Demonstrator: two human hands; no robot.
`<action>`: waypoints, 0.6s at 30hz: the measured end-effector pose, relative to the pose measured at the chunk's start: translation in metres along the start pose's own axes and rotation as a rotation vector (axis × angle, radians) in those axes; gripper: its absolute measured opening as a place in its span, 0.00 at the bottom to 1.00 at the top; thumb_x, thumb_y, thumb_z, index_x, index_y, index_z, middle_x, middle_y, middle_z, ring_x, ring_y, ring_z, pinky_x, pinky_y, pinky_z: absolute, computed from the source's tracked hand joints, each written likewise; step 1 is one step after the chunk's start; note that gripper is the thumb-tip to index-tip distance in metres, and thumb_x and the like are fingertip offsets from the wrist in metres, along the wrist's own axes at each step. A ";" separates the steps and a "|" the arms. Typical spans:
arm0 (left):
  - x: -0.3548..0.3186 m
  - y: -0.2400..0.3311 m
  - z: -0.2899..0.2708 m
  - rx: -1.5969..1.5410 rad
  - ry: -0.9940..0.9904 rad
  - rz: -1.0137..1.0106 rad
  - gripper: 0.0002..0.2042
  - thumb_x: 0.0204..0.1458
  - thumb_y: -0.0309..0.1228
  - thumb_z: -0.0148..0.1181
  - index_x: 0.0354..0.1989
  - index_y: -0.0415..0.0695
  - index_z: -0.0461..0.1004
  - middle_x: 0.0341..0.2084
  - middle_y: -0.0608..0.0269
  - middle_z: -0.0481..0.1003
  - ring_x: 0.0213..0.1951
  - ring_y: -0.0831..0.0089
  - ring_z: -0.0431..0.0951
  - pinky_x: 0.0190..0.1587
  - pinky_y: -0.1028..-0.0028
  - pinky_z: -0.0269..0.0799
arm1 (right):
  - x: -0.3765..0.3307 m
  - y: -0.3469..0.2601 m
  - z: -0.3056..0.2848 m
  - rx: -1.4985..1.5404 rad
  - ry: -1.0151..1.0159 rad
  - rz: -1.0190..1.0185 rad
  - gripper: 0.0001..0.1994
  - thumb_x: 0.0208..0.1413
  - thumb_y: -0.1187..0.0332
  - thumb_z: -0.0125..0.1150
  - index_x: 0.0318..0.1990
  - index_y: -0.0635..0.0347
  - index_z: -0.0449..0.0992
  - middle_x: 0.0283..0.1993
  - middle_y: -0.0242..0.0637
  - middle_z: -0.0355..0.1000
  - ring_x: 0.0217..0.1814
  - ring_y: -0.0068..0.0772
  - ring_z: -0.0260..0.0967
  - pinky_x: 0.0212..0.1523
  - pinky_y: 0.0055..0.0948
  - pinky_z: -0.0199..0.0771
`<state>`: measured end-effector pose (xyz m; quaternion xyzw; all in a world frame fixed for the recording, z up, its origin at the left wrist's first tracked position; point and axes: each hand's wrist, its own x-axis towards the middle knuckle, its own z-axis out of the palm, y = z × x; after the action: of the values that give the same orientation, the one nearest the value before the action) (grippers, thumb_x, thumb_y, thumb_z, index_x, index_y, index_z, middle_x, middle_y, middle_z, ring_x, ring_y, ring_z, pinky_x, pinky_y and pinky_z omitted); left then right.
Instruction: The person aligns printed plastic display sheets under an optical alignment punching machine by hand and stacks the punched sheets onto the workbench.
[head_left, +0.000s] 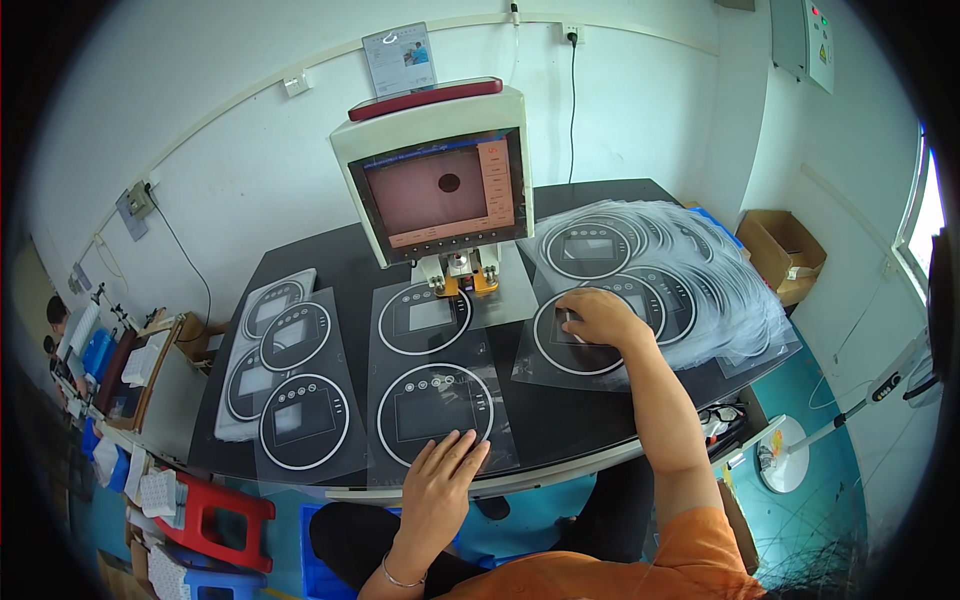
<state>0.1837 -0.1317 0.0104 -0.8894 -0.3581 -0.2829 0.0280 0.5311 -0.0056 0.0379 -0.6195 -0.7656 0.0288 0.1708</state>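
A clear plastic sheet [430, 388] printed with two white rings and dark panels lies under the machine's head. My left hand [440, 485] rests on its front edge, fingers stretched out flat. To the right, my right hand [608, 318] touches a similar ringed sheet [545, 358] at the edge of a fanned pile [700, 275]. Its fingers are bent, with the thumb apart from them. The machine [445, 160] stands over the middle sheet, and its screen [435, 190] displays a dark round spot. More ringed sheets [305, 425] lie at the left.
The dark table [350, 265] has a curved front edge. A cardboard box [780, 255] stands beyond the right pile. An open drawer [735, 425] sits below the right edge. On the floor are a red stool [225, 520] at left and a white round base [783, 452] at right.
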 end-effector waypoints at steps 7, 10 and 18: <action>0.003 0.000 -0.004 -0.016 -0.015 0.011 0.15 0.55 0.23 0.59 0.51 0.44 0.79 0.50 0.58 0.79 0.55 0.58 0.78 0.58 0.57 0.72 | -0.001 0.000 -0.002 0.013 -0.015 -0.001 0.21 0.50 0.64 0.67 0.53 0.59 0.78 0.57 0.43 0.75 0.61 0.48 0.70 0.62 0.41 0.68; 0.013 -0.007 -0.005 -0.067 -0.050 0.049 0.14 0.56 0.24 0.58 0.51 0.43 0.79 0.51 0.57 0.79 0.54 0.58 0.78 0.58 0.59 0.72 | -0.003 0.012 -0.003 0.046 -0.057 0.035 0.22 0.49 0.65 0.69 0.53 0.57 0.79 0.57 0.42 0.75 0.61 0.48 0.70 0.62 0.41 0.68; 0.094 -0.075 0.037 0.058 -0.158 0.093 0.19 0.53 0.21 0.53 0.56 0.40 0.74 0.56 0.52 0.75 0.57 0.55 0.76 0.57 0.60 0.73 | -0.007 0.036 -0.009 0.106 -0.020 0.138 0.26 0.43 0.68 0.72 0.55 0.53 0.79 0.57 0.40 0.75 0.62 0.47 0.70 0.62 0.40 0.68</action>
<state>0.2075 -0.0082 0.0168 -0.9233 -0.3258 -0.1997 0.0386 0.5687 -0.0052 0.0355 -0.6604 -0.7204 0.0872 0.1931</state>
